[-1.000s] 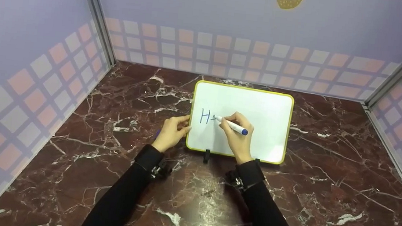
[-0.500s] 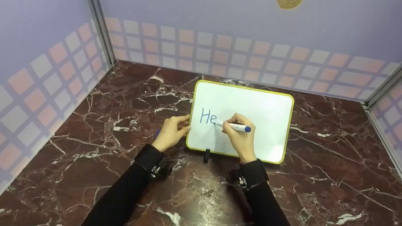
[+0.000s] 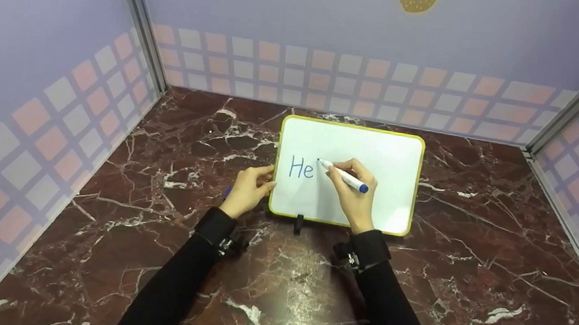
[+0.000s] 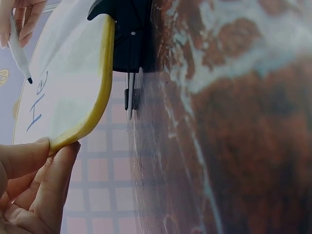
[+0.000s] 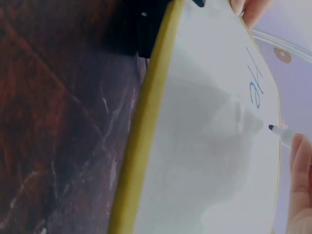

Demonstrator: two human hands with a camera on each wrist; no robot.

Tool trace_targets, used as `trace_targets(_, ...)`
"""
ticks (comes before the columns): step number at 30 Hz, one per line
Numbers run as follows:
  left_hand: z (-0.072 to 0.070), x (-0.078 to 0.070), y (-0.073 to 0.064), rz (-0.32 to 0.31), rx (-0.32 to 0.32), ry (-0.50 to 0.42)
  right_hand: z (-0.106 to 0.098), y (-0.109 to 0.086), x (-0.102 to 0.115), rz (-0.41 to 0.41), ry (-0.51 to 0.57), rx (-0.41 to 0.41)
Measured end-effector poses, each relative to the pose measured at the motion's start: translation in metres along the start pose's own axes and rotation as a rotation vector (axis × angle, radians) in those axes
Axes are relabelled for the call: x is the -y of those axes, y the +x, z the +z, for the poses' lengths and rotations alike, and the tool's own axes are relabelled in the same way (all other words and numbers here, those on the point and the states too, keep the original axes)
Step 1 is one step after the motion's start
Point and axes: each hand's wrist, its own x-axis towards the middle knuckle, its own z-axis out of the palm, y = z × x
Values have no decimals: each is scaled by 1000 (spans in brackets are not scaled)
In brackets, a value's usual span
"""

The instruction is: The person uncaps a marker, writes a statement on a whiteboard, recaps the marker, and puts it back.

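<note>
A whiteboard [image 3: 355, 142] with a yellow rim leans on a black stand [image 3: 298, 224]. Blue handwritten letters "He" [image 3: 301, 168] are on its left half. My right hand [image 3: 356, 195] holds a white marker [image 3: 350, 179] with a blue end, pinched like a pen; its dark tip is close to the board, up and right of the "e". At the left rim, my left hand [image 3: 248, 189] pinches the board's edge between thumb and fingers, as the left wrist view shows at the yellow rim [image 4: 100, 97]. Partly hidden behind that hand is a small blue thing [image 3: 227, 192].
The board stands on a dark red marbled table [image 3: 182, 279]. A lilac back wall [image 3: 282, 13] with pink and white squares rises behind it, and side panels [image 3: 47, 81] enclose the left and right. Metal posts [image 3: 141, 23] mark the corners.
The "e" has been written beside the "H", which earlier had only a short stroke after it. My right hand has moved right and the marker tip has lifted upward. The left hand stays put.
</note>
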Motion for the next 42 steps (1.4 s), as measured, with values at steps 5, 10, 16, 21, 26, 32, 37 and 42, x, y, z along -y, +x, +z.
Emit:
trace_targets(5,0,-1,0,-11,11,-4,-1,0,-3,6,-25,-2)
trace_targets(10,-1,-2,-2,-12,23,0,-2,-1,-3,22,-7,27)
trace_targets(16,-1,-1,-1,-5,12,10,-6,-1,0,50,-36,77)
trace_targets(21,0,0,-1,-7,15,5,-11,0,4,77,-44,116)
trace_targets(26,0,0,0,-1,12,13,-15,2,6,43,-29,73)
trace_targets(32,0,0,-1,-3,7,2,-17,5,0,14,32,-9)
trace_targets(37,0,0,0,-7,9,-15,-15,6,-3,23,36,-16)
trace_targets(42,0,0,0,0,5,-13,-15,5,-2,32,14,-5)
